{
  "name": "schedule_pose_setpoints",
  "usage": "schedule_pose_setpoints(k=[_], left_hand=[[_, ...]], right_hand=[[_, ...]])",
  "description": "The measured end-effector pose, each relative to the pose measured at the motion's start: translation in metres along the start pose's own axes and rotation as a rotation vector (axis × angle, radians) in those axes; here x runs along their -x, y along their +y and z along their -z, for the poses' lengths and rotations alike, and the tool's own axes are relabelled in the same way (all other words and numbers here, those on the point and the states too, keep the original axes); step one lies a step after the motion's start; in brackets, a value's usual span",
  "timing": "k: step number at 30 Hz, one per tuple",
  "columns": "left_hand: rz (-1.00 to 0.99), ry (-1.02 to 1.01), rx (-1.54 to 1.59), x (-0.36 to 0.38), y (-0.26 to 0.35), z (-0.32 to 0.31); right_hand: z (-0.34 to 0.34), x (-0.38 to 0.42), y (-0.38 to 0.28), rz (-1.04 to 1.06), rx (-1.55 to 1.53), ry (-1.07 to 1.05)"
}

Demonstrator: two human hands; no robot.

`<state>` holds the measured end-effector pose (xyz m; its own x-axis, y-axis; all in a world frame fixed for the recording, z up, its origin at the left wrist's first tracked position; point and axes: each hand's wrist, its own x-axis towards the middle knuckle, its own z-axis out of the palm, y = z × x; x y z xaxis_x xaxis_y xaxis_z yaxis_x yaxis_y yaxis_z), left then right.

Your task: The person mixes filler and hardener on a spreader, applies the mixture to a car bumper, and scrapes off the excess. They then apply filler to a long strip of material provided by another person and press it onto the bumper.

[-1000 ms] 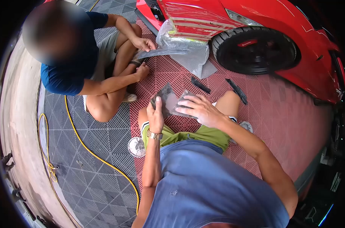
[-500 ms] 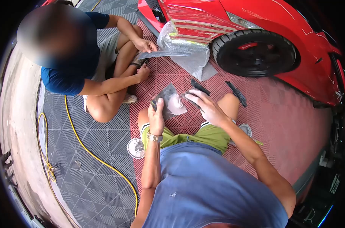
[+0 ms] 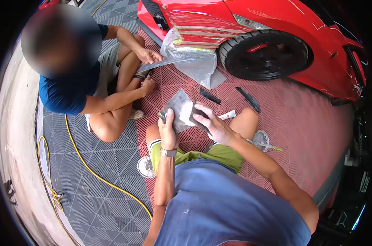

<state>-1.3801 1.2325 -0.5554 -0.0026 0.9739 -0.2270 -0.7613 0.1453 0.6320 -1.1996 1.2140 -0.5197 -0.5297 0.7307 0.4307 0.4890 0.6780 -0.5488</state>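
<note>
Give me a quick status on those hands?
Left hand grips dark sheet. Right hand pinches its edge. Co-worker's hand on grey strip, apart.

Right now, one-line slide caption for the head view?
Both hands, left and right, hold a dark part above the red floor tiles, beside a crouching co-worker and a red car.

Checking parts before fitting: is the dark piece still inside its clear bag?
Partly out: right hand grips the dark piece at the clear bag edge.
</note>
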Motion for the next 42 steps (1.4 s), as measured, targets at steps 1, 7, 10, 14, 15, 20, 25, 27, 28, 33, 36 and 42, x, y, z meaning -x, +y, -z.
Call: schedule_pose_setpoints(k=[1, 7, 10, 14, 15, 20, 25, 27, 28, 33, 36, 42], left_hand=[[-0.006, -0.015, 0.011, 0.002, 0.002, -0.001], [-0.099, 0.047, -0.368, 0.003, 0.017, 0.019], [-0.167, -0.003, -0.516, 0.008, 0.016, 0.023], [-0.184, -0.041, -0.508, 0.013, 0.018, 0.022], [-0.181, -0.037, -0.501, 0.015, 0.019, 0.024], [-0.18, -0.039, -0.493, 0.018, 0.024, 0.037], [-0.165, -0.025, -0.468, 0.019, 0.033, 0.043], [-0.168, -0.006, -0.459, 0.018, 0.036, 0.044], [-0.154, 0.023, -0.443, 0.017, 0.038, 0.043], [-0.176, 0.102, -0.289, -0.011, 0.038, 0.042], [-0.214, 0.093, -0.2, -0.034, 0.056, 0.042], [-0.032, 0.154, -0.22, -0.029, 0.052, 0.093]], right_hand=[[-0.008, 0.005, 0.004, -0.112, -0.01, 0.043], [0.023, 0.027, 0.002, -0.267, 0.299, -0.162], [0.035, 0.001, -0.044, -0.302, 0.352, -0.117], [0.027, -0.013, -0.07, -0.257, 0.432, -0.177], [0.023, -0.015, -0.073, -0.238, 0.446, -0.181], [0.016, -0.021, -0.081, -0.225, 0.472, -0.188], [0.009, -0.033, -0.085, -0.203, 0.511, -0.252], [0.002, -0.039, -0.082, -0.193, 0.498, -0.295], [-0.005, -0.039, -0.076, -0.201, 0.47, -0.31], [0.005, -0.041, -0.06, -0.179, 0.389, -0.387], [-0.004, 0.009, -0.003, -0.393, -0.319, -0.357], [-0.024, 0.03, 0.027, -0.819, -1.836, 0.473]])
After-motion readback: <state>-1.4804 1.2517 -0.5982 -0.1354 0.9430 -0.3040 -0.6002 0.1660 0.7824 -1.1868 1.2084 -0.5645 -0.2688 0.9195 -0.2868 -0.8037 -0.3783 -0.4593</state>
